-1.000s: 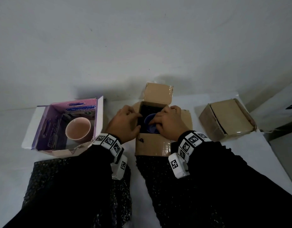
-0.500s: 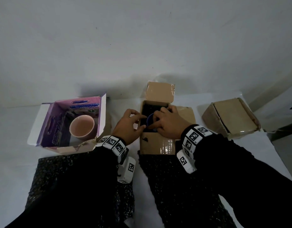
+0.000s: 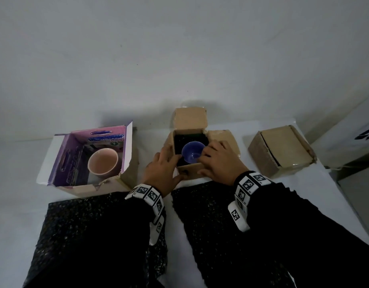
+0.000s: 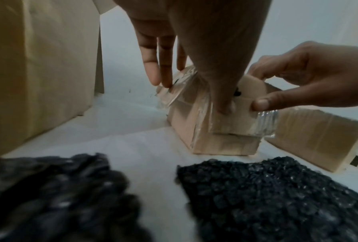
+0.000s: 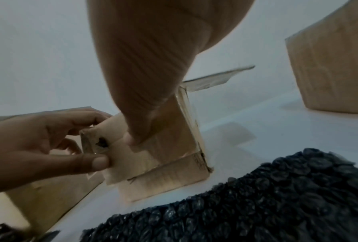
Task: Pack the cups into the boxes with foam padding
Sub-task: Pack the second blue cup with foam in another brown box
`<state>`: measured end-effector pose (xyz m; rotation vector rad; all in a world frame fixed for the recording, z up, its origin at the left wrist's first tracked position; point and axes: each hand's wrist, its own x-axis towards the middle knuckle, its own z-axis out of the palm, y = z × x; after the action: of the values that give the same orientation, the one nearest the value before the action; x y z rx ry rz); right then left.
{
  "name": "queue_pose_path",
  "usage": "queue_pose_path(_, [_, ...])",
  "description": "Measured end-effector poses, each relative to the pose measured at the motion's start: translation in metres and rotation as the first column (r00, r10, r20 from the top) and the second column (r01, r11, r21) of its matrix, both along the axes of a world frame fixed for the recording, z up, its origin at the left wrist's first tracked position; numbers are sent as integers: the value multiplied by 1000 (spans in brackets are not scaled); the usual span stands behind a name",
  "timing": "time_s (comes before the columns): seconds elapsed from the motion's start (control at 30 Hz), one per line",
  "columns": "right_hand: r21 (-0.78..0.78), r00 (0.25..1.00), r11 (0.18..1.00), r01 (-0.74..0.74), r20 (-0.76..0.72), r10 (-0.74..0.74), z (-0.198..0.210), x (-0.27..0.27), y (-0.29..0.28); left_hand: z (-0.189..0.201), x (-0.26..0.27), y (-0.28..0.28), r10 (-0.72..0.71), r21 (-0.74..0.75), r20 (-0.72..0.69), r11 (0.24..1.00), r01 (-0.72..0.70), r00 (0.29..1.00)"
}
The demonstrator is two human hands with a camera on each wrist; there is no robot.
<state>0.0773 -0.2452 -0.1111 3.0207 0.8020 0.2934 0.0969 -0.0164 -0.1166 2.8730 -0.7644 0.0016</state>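
Head view: glossy blue cup (image 3: 193, 155) sits upright in the foam-lined cardboard box (image 3: 190, 173), whose near flap both left hand (image 3: 163, 173) and right hand (image 3: 220, 163) pinch.

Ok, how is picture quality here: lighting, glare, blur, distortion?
Head view: dim, the wall vignettes towards the corners, but the blue cup stays readable. Left wrist: black bubble wrap up close is blurred; tape on the box glints. Right wrist: the right hand looms large and soft, stretched by the wide lens.

I see both arms in long black sleeves (image 3: 293, 225) that reach the wrists. Each wrist wears a white band (image 3: 147, 194) of square black-and-white coded tags, with a small white tagged block (image 3: 237, 217) hanging below; both hands are bare.
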Motion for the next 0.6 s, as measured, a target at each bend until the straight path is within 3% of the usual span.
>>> queue_pose_path(0.13, [193,981,962,195,-37,-192,5,-18,-8,5,-5,-11,65,0,-87,998,-65,994])
queue_pose_path(0.3, [438,877,761,478,-184,-445,-3,-64,-41,6,-28,-8,88,-27,-39,996,-90,995])
queue_pose_path(0.37, [342,780,705,621,-355,-515,-14,-85,-49,4,-41,-9,84,-72,26,994,-82,996])
queue_pose_path(0.47, [42,554,665,746,-593,-584,-29,-110,-46,0,-60,-12,80,-177,117,982,-58,990])
queue_pose_path(0.53, [2,515,651,759,-612,-599,-38,-123,-38,-3,-74,-16,54,-192,143,981,-26,988])
queue_pose_path(0.6, [67,508,602,795,-616,-602,-44,-130,-31,-5,-86,-20,-2,-172,140,985,26,990])
